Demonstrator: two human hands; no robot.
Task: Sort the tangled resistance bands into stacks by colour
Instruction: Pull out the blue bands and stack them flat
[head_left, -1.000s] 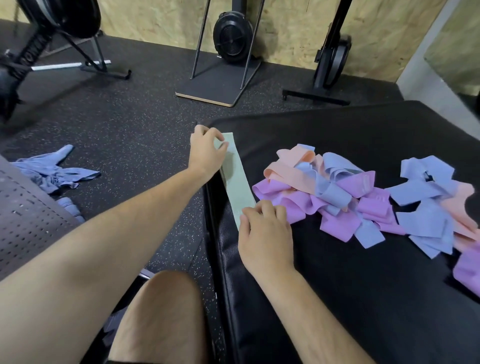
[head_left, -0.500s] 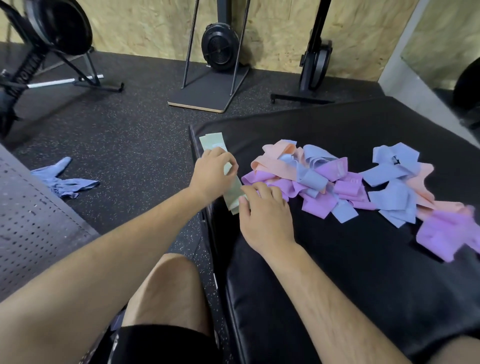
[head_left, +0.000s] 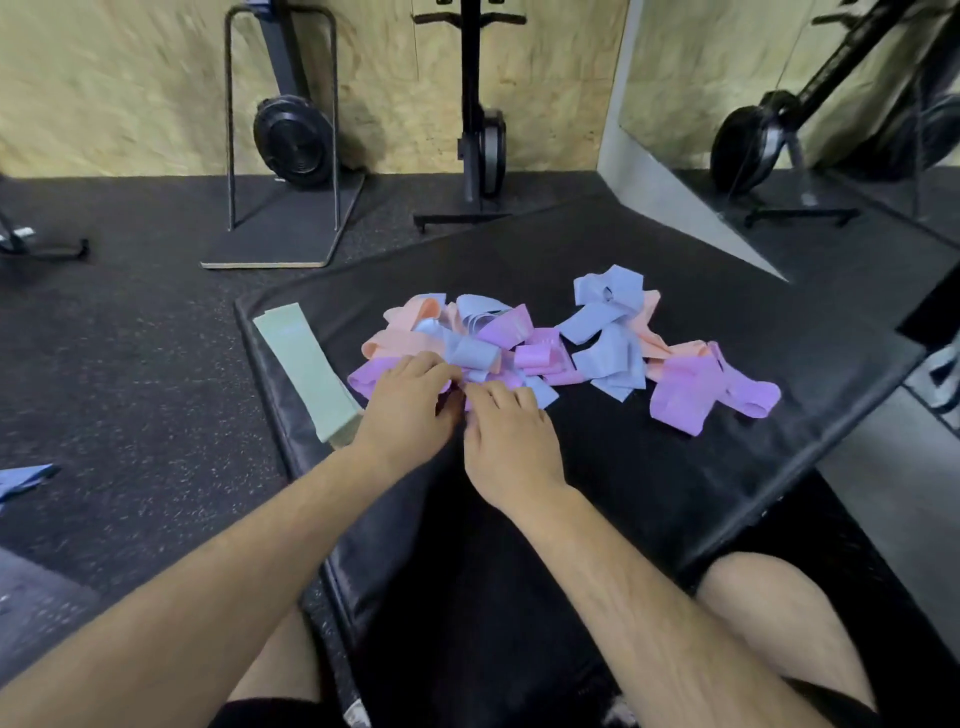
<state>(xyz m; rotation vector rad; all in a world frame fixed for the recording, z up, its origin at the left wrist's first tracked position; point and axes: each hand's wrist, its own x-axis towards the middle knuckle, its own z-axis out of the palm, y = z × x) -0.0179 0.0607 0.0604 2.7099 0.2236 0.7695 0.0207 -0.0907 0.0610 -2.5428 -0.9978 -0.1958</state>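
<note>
Both of our hands are buried in the near edge of the tangled pile (head_left: 467, 338) of resistance bands. Our left hand (head_left: 410, 405) has its fingers curled round a purple band (head_left: 363, 378) that sticks out to the left from under the knuckles. Our right hand (head_left: 506, 436) sits just beside it, nearly touching, with its fingertips bent down into the same spot; whether they pinch anything we cannot tell, since the hand hides them.

We are sitting at a black padded mat (head_left: 649, 483), our bare knees on either side of its near end. The pile lies across the middle of the mat, a knot of purple, blue and peach loops. To its right, touching it, is a second clump (head_left: 608, 332) of mostly blue and peach bands, and at the far right end lie looser purple bands (head_left: 691, 395).

Near the mat's left edge, apart from the tangle, the green bands (head_left: 304, 358) lie flat in a neat strip, one over another.

Beyond the mat is speckled black flooring (head_left: 130, 364), with exercise machines (head_left: 293, 135) standing against a plywood wall.
</note>
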